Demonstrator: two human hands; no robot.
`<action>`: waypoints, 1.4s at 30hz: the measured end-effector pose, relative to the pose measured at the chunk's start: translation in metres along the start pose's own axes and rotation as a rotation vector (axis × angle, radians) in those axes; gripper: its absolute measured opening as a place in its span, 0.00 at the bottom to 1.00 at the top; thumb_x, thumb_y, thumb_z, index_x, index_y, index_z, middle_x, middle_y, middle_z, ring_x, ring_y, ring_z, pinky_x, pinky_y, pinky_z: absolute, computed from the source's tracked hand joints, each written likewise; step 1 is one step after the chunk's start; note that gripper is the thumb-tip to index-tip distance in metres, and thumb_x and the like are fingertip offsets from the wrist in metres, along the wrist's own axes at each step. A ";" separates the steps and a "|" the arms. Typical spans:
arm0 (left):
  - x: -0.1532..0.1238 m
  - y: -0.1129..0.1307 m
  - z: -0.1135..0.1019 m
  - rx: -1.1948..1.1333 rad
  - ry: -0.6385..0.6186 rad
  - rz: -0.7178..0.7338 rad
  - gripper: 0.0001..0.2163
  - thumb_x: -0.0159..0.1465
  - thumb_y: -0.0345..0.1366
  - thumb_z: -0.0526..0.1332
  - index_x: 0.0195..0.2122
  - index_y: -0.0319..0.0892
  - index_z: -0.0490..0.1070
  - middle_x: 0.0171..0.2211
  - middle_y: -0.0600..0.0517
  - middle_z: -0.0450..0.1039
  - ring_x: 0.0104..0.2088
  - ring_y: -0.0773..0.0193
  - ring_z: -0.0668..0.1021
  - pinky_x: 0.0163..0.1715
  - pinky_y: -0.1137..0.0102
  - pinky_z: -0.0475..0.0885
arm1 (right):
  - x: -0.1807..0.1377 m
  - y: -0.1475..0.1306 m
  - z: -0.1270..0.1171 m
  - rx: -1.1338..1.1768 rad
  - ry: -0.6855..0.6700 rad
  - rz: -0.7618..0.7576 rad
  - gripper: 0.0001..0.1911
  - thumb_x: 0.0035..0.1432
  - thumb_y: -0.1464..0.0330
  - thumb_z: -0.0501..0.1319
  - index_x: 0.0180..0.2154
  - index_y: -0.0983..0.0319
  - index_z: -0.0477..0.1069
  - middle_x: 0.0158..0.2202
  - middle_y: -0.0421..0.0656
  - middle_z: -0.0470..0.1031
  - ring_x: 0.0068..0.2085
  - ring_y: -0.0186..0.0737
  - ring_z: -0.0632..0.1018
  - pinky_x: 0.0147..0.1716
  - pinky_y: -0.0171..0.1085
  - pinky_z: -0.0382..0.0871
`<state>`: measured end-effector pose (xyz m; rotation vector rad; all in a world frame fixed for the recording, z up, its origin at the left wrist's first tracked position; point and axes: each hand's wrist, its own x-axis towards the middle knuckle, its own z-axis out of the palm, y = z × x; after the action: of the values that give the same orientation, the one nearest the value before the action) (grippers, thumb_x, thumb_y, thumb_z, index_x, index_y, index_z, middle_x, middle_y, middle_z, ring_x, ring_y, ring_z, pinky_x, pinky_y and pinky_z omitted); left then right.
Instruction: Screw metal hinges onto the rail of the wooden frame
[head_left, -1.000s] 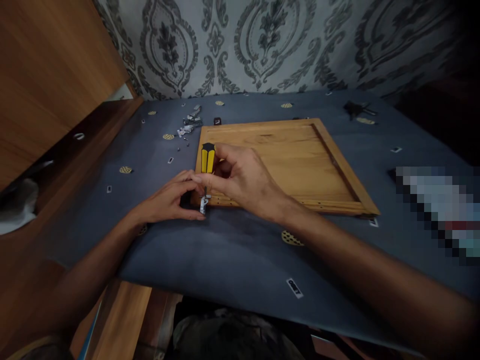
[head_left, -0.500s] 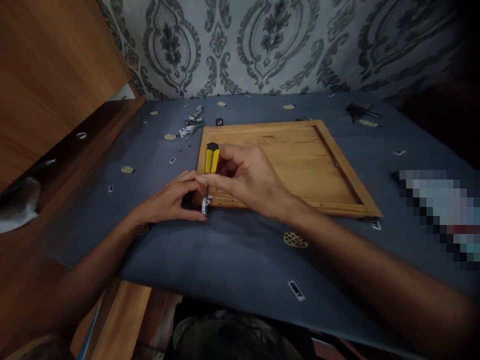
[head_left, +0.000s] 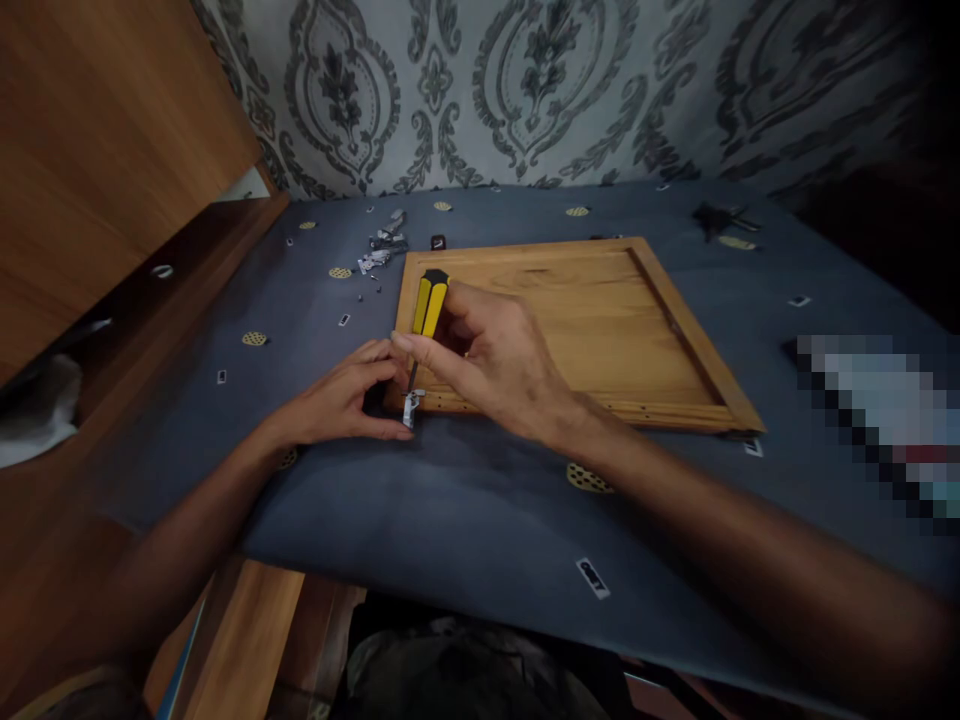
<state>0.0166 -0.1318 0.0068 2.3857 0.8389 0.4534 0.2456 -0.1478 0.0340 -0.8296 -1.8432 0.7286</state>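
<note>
A wooden framed panel (head_left: 600, 320) lies flat on the dark blue cloth. My right hand (head_left: 499, 360) is closed round a yellow and black screwdriver (head_left: 429, 305), whose tip points down at a small metal hinge (head_left: 409, 405) at the panel's near left corner. My left hand (head_left: 341, 400) pinches that hinge and holds it against the panel's edge.
A heap of small metal parts and screws (head_left: 381, 250) lies beyond the panel's far left corner. A wooden cabinet (head_left: 97, 150) stands at the left, patterned wallpaper behind. A dark object (head_left: 720, 220) lies far right. A blurred patch (head_left: 877, 420) covers the right side.
The screwdriver handle has risen a little and tilted towards the far right, with my right hand turning on it. My left hand has stayed on the hinge.
</note>
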 end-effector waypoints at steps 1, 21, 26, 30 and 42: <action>0.000 0.000 0.000 -0.002 0.001 0.000 0.21 0.62 0.55 0.73 0.41 0.43 0.75 0.49 0.47 0.73 0.53 0.51 0.74 0.56 0.58 0.73 | -0.001 0.001 0.001 -0.016 0.016 0.004 0.17 0.68 0.54 0.66 0.34 0.59 0.71 0.29 0.38 0.71 0.30 0.36 0.71 0.31 0.38 0.64; -0.001 -0.001 0.000 -0.028 0.019 0.043 0.19 0.62 0.53 0.74 0.42 0.44 0.77 0.51 0.46 0.73 0.54 0.51 0.75 0.58 0.58 0.73 | -0.001 0.004 -0.001 -0.051 -0.016 -0.048 0.24 0.67 0.46 0.64 0.32 0.59 0.68 0.29 0.39 0.72 0.31 0.37 0.72 0.30 0.38 0.63; 0.000 -0.003 0.002 -0.035 0.032 0.059 0.19 0.62 0.53 0.74 0.41 0.44 0.77 0.49 0.47 0.74 0.52 0.51 0.75 0.56 0.57 0.73 | 0.000 0.005 0.001 0.063 -0.051 0.029 0.23 0.63 0.47 0.68 0.32 0.58 0.68 0.29 0.38 0.73 0.30 0.37 0.74 0.29 0.37 0.66; 0.000 -0.002 0.001 -0.024 0.018 0.043 0.18 0.62 0.53 0.74 0.41 0.44 0.77 0.49 0.48 0.74 0.52 0.51 0.75 0.56 0.58 0.72 | 0.001 0.002 0.000 0.256 -0.129 0.090 0.22 0.64 0.48 0.68 0.42 0.60 0.74 0.31 0.39 0.76 0.30 0.37 0.78 0.31 0.38 0.73; -0.001 -0.005 0.004 -0.042 0.017 0.036 0.20 0.63 0.56 0.73 0.41 0.44 0.74 0.45 0.48 0.72 0.50 0.52 0.73 0.53 0.60 0.71 | -0.003 0.006 0.005 0.158 0.020 0.155 0.24 0.58 0.48 0.73 0.28 0.60 0.73 0.25 0.38 0.74 0.26 0.34 0.74 0.25 0.35 0.70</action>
<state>0.0155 -0.1308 -0.0001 2.3651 0.7875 0.5019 0.2433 -0.1477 0.0255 -0.8786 -1.6922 0.9476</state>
